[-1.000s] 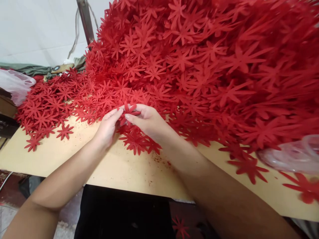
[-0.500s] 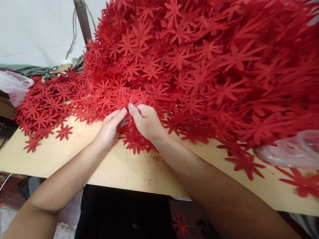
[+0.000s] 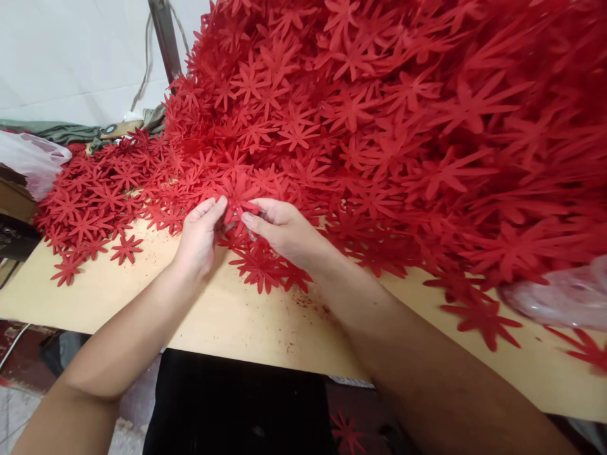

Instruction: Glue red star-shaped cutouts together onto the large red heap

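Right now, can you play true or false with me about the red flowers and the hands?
1. Both hands pinch one red flower. True: the left hand and right hand meet on the flower.
2. The flowers are blue. False: the big flower heap is red.
3. The wooden board is bare in front of the hands. True, save for red specks.
4. A clear plastic bag lies at the right edge. True.
5. The hands hold scissors. False: only the flower.
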Tool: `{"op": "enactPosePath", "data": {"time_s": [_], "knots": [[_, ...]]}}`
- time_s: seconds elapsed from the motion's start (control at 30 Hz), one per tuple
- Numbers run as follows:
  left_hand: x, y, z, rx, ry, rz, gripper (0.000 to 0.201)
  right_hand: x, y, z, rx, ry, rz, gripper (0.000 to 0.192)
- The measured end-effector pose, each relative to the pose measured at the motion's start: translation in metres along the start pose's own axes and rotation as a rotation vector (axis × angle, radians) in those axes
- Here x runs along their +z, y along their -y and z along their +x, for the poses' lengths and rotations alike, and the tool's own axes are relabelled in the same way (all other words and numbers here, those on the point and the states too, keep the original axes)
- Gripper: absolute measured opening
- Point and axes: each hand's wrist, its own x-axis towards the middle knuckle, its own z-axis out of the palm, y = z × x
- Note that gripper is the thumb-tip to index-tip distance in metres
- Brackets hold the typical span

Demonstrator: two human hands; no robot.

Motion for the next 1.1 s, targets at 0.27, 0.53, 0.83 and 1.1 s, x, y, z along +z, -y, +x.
{"op": "enactPosePath", "data": {"time_s": [0.27,0.53,0.83,1.1], "knots": [[-0.017,-0.021,0.011,0.016,-0.168,0.000,0.019,-0.014,-0.005,0.004,0.039,-0.301,-0.183,0.016],[0.001,-0.002,-0.004,0.096,0.065,0.243,0.020,-0.011,-0.001,0.000,-0.172,-0.326,-0.298,0.037],[0.000,0.002,-0.006,0.137,0.171,0.360,0.031,0.004,-0.004,0.003,0.091,-0.106,0.268,0.025],[0.002,0.013,-0.018,0.408,0.079,0.667,0.027,0.007,-0.003,0.005,0.050,-0.223,0.185,0.020]]}}
